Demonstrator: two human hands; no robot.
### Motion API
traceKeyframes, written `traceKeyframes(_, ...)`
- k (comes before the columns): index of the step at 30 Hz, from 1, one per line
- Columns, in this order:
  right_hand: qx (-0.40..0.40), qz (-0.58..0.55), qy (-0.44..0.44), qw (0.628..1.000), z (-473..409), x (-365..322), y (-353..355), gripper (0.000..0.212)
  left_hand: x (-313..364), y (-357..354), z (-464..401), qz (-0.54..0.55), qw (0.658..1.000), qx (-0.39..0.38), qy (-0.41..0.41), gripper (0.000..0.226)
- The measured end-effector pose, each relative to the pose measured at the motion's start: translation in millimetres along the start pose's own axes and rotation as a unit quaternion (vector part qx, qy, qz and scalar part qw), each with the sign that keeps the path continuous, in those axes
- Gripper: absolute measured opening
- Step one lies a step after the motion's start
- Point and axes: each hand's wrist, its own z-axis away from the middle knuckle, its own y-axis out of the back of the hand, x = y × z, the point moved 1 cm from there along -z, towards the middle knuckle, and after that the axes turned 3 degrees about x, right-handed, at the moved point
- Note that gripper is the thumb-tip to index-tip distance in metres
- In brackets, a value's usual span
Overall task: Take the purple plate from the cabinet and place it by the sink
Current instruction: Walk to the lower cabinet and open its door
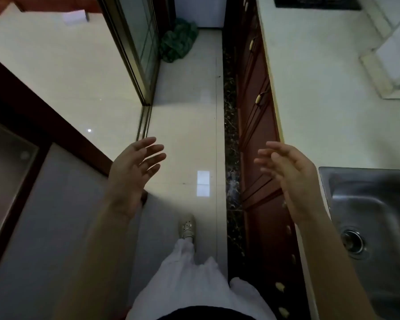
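Note:
My left hand (134, 174) hovers over the floor with its fingers spread and nothing in it. My right hand (289, 179) is raised in front of the lower cabinet fronts, fingers apart, also empty. The steel sink (379, 218) lies at the right edge, set in a pale countertop (316, 88). A dark-framed cabinet with frosted glass doors (32, 192) stands at my left. No purple plate is in view.
Brown lower cabinet doors with pale handles (256, 116) run under the countertop. A glass sliding door (136, 42) stands ahead on the left, with a green bundle (178, 40) on the floor beyond it. My foot (187, 227) is on the pale tiled floor.

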Motion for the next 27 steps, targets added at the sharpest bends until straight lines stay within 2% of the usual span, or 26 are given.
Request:
traceKeyframes(8,0.047,-0.036,-0.027,0.998,-88,-1,-43,0.024,24,17,-107,0.034,0.999,-0.008,0.025,0.03)
traceKeyframes(16,0.045,-0.093,-0.072,0.992,-175,-10,-97,0.023,67,24,-212,0.064,0.997,0.002,0.036,0.029)
traceKeyframes(27,0.072,-0.084,-0.069,0.992,-317,-15,-116,0.025,80,-6,-356,0.081,0.995,0.016,0.064,0.027)
